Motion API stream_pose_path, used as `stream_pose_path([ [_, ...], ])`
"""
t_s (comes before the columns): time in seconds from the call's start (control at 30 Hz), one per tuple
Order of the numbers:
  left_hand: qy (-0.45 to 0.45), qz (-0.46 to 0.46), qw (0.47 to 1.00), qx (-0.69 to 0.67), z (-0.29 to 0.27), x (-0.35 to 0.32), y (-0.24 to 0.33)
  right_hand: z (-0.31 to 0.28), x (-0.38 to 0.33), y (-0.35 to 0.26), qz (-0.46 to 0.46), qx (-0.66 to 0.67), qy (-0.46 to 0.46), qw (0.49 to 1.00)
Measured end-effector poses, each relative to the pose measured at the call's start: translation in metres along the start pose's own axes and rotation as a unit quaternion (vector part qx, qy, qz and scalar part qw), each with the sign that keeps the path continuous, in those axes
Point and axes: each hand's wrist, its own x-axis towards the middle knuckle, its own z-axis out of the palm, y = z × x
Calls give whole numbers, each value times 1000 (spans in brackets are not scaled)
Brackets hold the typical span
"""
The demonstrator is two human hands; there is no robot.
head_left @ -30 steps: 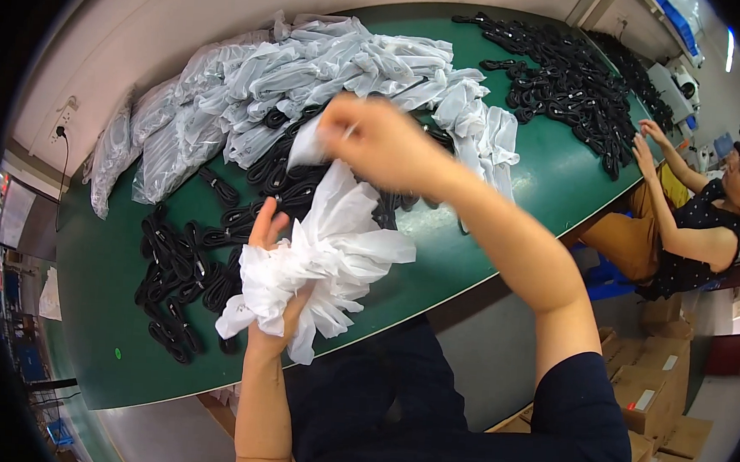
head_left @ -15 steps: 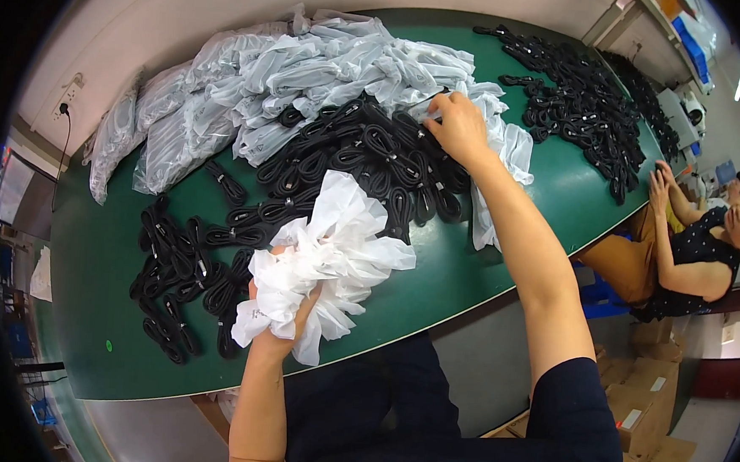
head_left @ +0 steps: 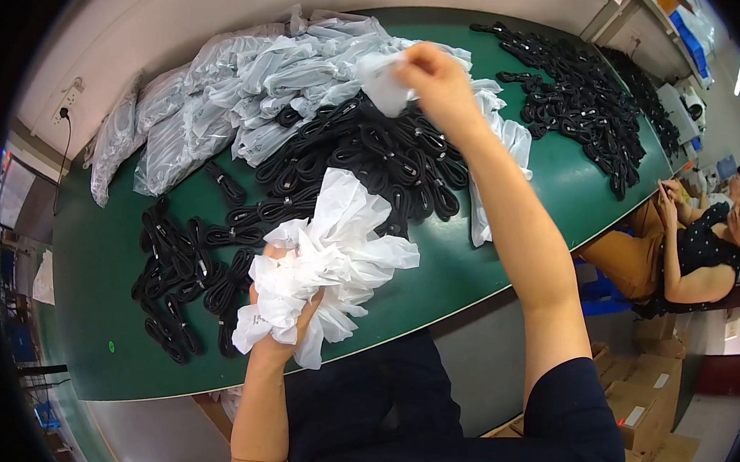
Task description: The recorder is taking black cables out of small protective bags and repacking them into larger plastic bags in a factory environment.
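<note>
Your left hand (head_left: 284,315) is clenched around a bunch of white plastic bags (head_left: 326,262). The bunch fans upward and toward 1 o'clock from your fingers, held over the near edge of the green table (head_left: 97,257). The number of bags in it cannot be counted; they are crumpled together.

Your right hand (head_left: 434,78) is raised over the far side of the table, at 1 o'clock from the bunch. Its fingers pinch one single white bag (head_left: 383,84), which hangs from the fingertips toward 9 o'clock. This hand is the nearer one to the pile of bagged cables (head_left: 252,76), which runs along the far edge from 9 o'clock to 1 o'clock.

The loose black coiled cables (head_left: 366,154) lie between your two hands, directly below the single bag. Their heap stretches from 7 o'clock to 2 o'clock across the table. Your left hand is nearer to its 7 o'clock end, your right hand to its 2 o'clock end. There are dozens; an exact count is not possible.

A second heap of black cables (head_left: 581,100) lies well apart at 2 o'clock. One seated person (head_left: 691,251) is beside that end.
</note>
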Motion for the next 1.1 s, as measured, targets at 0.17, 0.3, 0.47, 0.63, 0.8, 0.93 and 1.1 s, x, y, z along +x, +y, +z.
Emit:
stream_pose_path([
  [0.17, -2, -43, 995, -93, -8, 16, 27, 66, -87, -41, 1, 95, -275, 957],
  [0.3, -85, -23, 994, 67, -15, -1, -5, 57, -108, -43, 44, 110, -302, 946],
  [0.47, -34, 53, 987, 150, -12, -7, -12, -19, -66, 42, -73, -411, 11, 909],
  [0.63, -51, -16, 997, 53, -6, -10, -5, -74, -45, 104, -116, -628, 3, 770],
  [0.8, -20, -5, 999, 50, -8, -5, -6, -77, -3, 58, -30, -429, 129, 894],
  [0.93, -23, -9, 999, -21, -10, 3, 6, -52, 12, 1, -3, -244, 70, 967],
  [1.1, -11, 103, 967, 234, -6, 6, 9, 36, -48, -66, -11, -124, -196, 973],
])
